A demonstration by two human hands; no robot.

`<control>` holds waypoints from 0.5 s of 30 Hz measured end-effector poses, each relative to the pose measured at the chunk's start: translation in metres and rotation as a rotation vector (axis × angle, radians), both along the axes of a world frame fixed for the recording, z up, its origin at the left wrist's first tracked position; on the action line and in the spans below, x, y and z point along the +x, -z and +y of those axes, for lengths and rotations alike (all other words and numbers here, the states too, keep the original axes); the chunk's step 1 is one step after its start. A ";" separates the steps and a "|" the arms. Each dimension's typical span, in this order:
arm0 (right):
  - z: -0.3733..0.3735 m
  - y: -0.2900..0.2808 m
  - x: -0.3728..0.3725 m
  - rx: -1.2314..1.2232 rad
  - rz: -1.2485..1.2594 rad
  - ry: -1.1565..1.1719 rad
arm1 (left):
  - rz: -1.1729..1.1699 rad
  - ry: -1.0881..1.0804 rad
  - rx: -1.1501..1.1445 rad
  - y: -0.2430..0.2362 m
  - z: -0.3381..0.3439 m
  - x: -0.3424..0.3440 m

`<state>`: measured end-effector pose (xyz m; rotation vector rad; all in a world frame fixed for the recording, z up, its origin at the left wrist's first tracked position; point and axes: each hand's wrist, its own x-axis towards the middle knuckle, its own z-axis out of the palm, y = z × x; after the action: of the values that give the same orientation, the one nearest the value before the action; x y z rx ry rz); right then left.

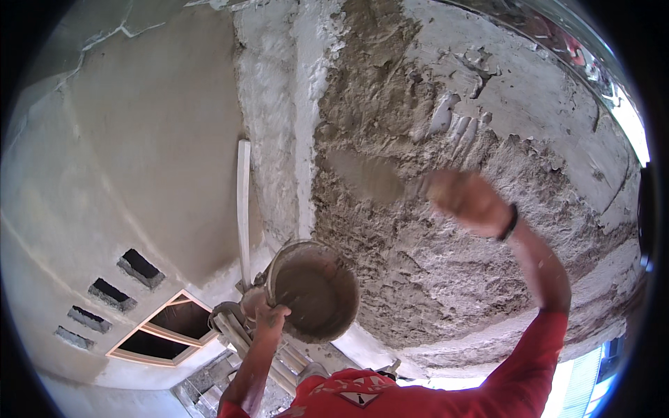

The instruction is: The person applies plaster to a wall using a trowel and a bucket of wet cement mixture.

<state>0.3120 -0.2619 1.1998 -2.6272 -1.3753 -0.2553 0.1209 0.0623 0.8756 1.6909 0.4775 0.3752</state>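
Where the trowel [369, 177] is: just left of the right hand [467, 198], its blurred blade over the rough mortar coat [376, 90] — touching or just clear of it, I cannot tell.
Trowel's long axis: nearly crosswise in the view, the handle end toward the fist, the tip leftward and slightly higher.
Right hand: closed around the handle and blurred, the forearm reaching up from the lower right, a black wristband [511, 223] at the wrist.
Bucket [336, 279]: below and left of the right hand, its round mouth facing the view, wet grey mortar [306, 296] inside.
Left hand [270, 317]: gripping the bucket by its left side, thumb over the rim.
Blade to bucket: the open mouth lies below the blade and somewhat left — the right hand is nearer the trowel, the left well apart from it.
Beyond the bucket: a pale batten [243, 202] beside a white plaster band [272, 104], then a smooth grey wall [153, 139] and a wooden window frame [171, 334].
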 end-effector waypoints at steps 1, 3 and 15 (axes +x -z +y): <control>-0.005 0.027 -0.012 -0.145 0.027 -0.107 | 0.005 0.044 0.010 -0.011 -0.007 0.004; 0.016 0.065 -0.041 -0.636 0.252 0.112 | 0.038 0.024 0.074 -0.037 -0.023 0.010; 0.034 0.211 -0.053 -0.549 0.214 0.074 | -0.130 0.271 -0.022 -0.075 -0.046 0.054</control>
<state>0.2592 -0.2276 0.9886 -3.0157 -1.4342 0.4503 0.1744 0.0159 0.9502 1.6718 0.1530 0.2784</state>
